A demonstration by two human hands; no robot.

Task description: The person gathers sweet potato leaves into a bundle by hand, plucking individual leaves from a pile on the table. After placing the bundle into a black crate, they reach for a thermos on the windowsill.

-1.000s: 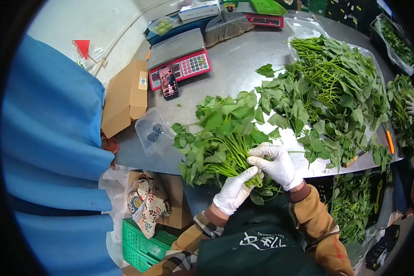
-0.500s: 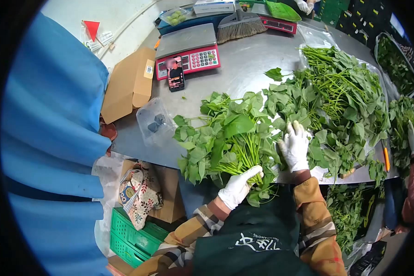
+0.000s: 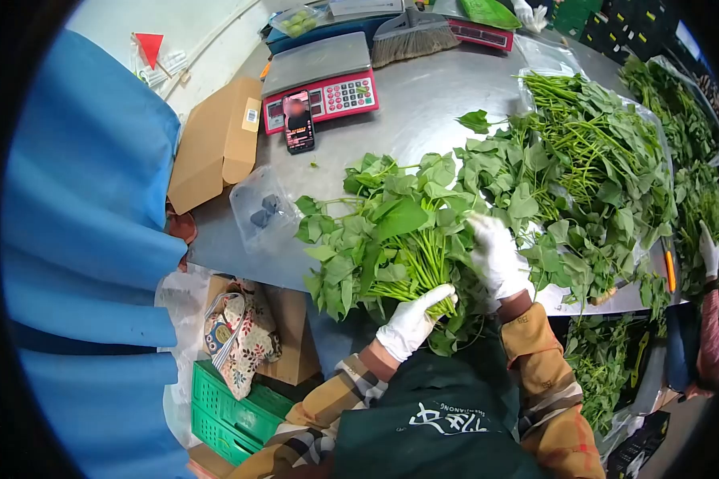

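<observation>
My left hand (image 3: 413, 325), in a white glove, is closed around the stems of a bunch of leafy greens (image 3: 411, 259). The stems fan upward from my grip, and broad leaves spread to the left over the table edge. Just to the right of the bunch is my right hand (image 3: 499, 257), also gloved, its fingers extended and a little blurred against the leaves. Nothing shows in its grasp. Beyond it lies a large pile of the same greens (image 3: 587, 156) on plastic.
A red scale (image 3: 323, 84) with a phone (image 3: 299, 122) against it stands at the back, near a brush (image 3: 414, 40). A clear plastic box (image 3: 256, 207) and a cardboard box (image 3: 216, 144) lie left. An orange-handled tool (image 3: 669, 270) and a co-worker's gloved hand (image 3: 709, 253) are right.
My right hand has moved left off the pile to the bunch's right side and turned. The left hand keeps its grip. At far right, more greens now show raised near the bag.
</observation>
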